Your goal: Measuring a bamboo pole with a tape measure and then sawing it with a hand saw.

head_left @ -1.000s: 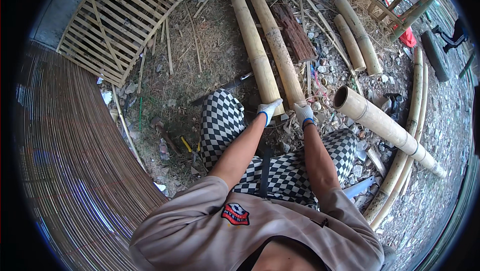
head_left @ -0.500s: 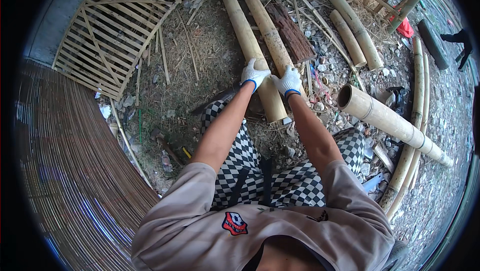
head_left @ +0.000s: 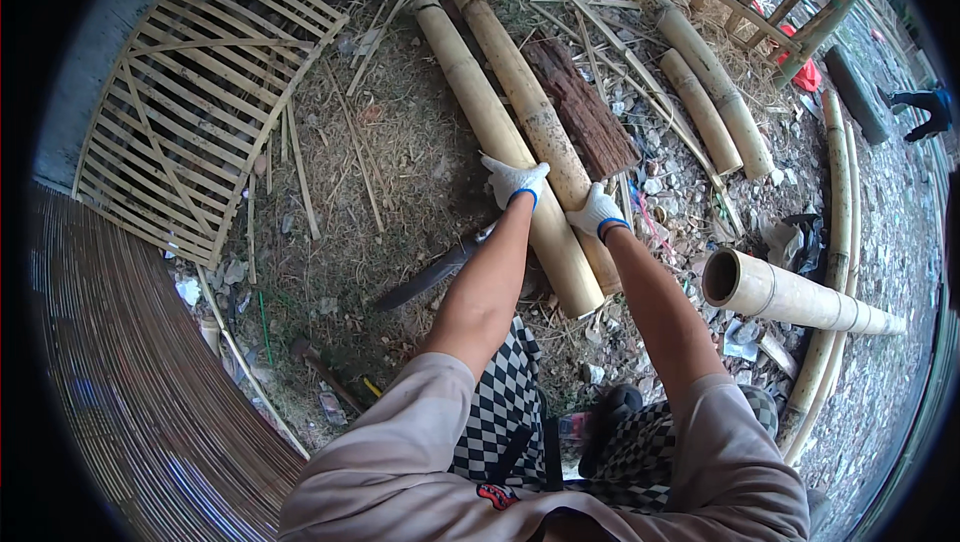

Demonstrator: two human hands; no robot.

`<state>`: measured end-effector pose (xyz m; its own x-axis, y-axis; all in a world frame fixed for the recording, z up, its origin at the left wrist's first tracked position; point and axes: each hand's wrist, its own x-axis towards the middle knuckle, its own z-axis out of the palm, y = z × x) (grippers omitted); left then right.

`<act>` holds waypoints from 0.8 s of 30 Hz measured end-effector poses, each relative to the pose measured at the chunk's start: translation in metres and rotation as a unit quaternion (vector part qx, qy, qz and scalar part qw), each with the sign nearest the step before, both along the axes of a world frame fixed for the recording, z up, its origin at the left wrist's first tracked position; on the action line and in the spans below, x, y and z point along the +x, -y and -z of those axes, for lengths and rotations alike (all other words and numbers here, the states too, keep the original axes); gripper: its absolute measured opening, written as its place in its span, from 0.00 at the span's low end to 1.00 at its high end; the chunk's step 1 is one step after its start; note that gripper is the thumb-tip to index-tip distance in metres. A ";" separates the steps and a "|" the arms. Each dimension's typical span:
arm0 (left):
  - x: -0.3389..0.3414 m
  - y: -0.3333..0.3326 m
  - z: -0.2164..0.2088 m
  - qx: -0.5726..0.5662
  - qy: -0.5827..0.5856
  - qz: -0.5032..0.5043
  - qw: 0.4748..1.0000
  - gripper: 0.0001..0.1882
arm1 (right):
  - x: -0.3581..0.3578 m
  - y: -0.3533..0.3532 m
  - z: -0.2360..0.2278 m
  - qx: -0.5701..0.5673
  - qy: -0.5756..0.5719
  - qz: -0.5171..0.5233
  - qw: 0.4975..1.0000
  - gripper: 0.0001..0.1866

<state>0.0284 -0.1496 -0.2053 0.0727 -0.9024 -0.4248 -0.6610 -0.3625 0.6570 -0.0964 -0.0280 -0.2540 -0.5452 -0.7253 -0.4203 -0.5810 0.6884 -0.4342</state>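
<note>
Bamboo poles lie side by side on the littered ground, both gloved hands pressed on them.

Left hand in a white glove rests on the left pole, fingers curled over its top; right hand sits on the neighbouring pole, fingers folded down against it — both grip bamboo; a dark machete blade lies on the dirt just left of the left forearm; a woven bamboo lattice panel lies well off to the left; a hollow bamboo tube lies to the right, open end facing the person; a rough bark slab rests beside the poles.
</note>
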 end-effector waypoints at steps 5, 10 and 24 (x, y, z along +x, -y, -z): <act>-0.008 0.005 0.008 -0.017 0.086 -0.029 0.996 0.66 | 0.005 -0.008 0.005 -0.083 0.033 -0.001 0.996 0.57; -0.009 0.008 0.008 -0.006 0.077 -0.009 0.997 0.68 | -0.008 0.008 0.002 -0.018 0.007 -0.020 1.000 0.56; 0.037 0.060 0.085 0.114 -0.167 0.162 0.966 0.57 | 0.010 0.010 -0.001 -0.087 0.016 -0.034 0.995 0.53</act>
<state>0.0656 -0.2098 -0.2903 -0.3735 -0.7346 -0.5664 -0.5299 -0.3322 0.7803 -0.0863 -0.0376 -0.2534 -0.4810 -0.8234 -0.3012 -0.6075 0.5607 -0.5626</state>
